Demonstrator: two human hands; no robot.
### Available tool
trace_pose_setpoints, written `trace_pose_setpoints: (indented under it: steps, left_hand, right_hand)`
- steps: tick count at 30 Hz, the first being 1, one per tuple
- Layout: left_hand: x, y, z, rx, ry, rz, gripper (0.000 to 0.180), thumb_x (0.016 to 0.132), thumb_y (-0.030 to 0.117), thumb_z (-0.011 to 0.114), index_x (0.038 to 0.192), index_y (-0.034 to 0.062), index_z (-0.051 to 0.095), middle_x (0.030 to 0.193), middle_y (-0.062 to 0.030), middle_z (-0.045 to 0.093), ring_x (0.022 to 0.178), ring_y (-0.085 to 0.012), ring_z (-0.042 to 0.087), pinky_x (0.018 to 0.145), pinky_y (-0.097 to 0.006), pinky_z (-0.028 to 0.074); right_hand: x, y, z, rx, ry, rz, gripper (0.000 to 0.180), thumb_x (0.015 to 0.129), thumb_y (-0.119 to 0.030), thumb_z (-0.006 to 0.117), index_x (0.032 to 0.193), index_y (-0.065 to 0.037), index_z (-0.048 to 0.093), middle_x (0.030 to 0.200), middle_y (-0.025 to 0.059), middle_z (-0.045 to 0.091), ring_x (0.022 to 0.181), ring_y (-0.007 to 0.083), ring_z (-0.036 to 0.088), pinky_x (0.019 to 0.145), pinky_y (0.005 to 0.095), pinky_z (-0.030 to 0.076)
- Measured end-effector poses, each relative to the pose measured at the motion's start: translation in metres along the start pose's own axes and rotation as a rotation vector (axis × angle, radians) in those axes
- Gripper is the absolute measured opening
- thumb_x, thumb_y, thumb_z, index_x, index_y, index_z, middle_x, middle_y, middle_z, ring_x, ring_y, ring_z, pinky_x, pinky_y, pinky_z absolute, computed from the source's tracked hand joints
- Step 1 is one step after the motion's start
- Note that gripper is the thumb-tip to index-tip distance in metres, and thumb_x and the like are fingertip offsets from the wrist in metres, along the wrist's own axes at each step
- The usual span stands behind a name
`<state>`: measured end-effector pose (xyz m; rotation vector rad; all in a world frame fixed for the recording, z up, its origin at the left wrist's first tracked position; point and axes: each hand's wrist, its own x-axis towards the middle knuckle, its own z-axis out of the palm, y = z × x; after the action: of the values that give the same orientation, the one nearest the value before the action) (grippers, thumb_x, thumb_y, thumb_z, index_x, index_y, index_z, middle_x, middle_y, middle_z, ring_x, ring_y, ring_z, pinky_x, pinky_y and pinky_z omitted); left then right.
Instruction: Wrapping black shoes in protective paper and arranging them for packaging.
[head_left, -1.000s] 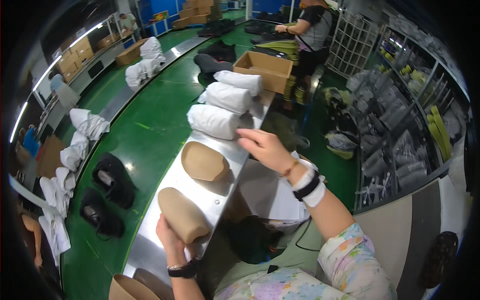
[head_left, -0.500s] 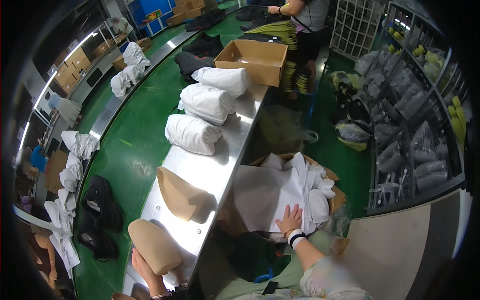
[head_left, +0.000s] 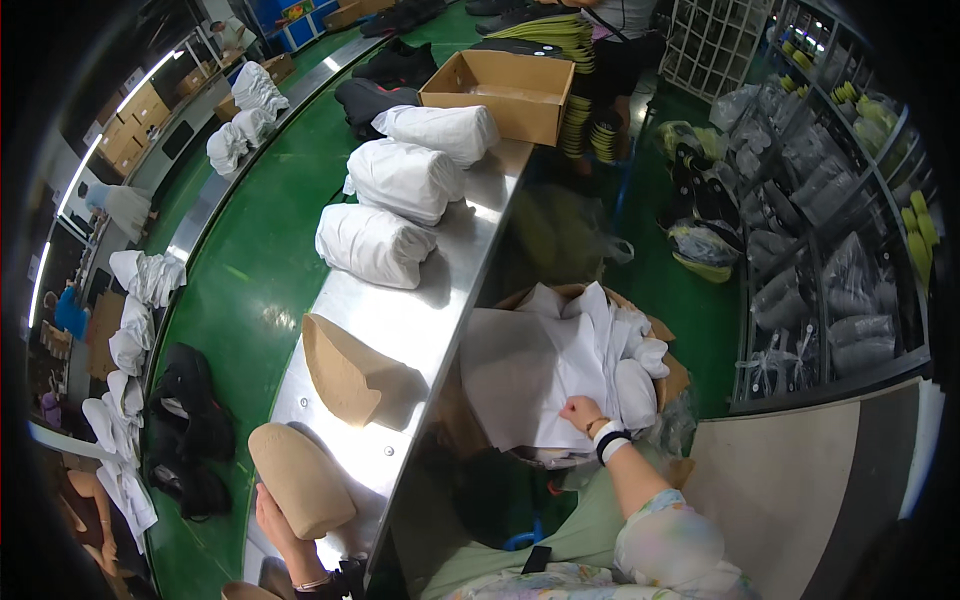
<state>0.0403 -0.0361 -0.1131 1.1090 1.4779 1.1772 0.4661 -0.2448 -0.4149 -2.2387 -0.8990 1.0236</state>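
Left hand (head_left: 280,532) grasping a tan moulded shell (head_left: 300,480), fingers along its left side, thumb hidden from me. Shell is at the near end of the steel ledge (head_left: 400,322), rounded end pointing up the ledge; from my feed I can't make out whether its underside touches the metal.

Right hand (head_left: 582,412) off to the right of the ledge, fingers curled in, over white paper sheets (head_left: 520,370). I can't tell whether a sheet is pinched there. Sheets lie heaped in a brown carton (head_left: 679,388) just right of the ledge. White wristband (head_left: 606,433) on that arm.

Farther up the ledge I note a second tan shell (head_left: 340,368), apart from the held one. Beyond it on the ledge, three white wrapped bundles (head_left: 405,180), set close in a row. Toward the ledge's far end, an open cardboard box (head_left: 490,118). Left of the ledge, black shoes (head_left: 190,410) on a green surface (head_left: 250,270). Well right of the ledge, a metal rack (head_left: 835,383) of bagged items
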Motion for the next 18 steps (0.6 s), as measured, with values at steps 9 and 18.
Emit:
trace_pose_setpoints:
  steps: [9, 18]
  left_hand:
    - [-0.003, 0.001, -0.002, 0.059, -0.122, 0.083, 0.032, 0.098, 0.026, 0.036, 0.096, 0.0002, 0.055, 0.084, -0.0056, 0.059, 0.073, -0.0115, 0.056, 0.066, -0.026, 0.045]
    - [-0.035, 0.023, -0.021, 0.401, 0.382, 0.690, 0.029, 0.096, 0.019, 0.041, 0.108, -0.0050, 0.052, 0.089, -0.0067, 0.056, 0.079, -0.0148, 0.053, 0.072, -0.026, 0.042]
  right_hand:
    - [-0.050, -0.060, -0.047, -0.325, 0.277, -0.470, 0.016, 0.069, -0.018, 0.064, 0.068, -0.002, 0.058, 0.083, 0.0139, 0.055, 0.080, 0.0318, 0.055, 0.071, 0.0358, 0.045]
    - [-0.205, -0.177, -0.101, 0.225, 0.021, -0.362, 0.018, 0.074, -0.013, 0.063, 0.067, 0.000, 0.052, 0.104, 0.0163, 0.055, 0.084, 0.0273, 0.054, 0.075, 0.0313, 0.043]
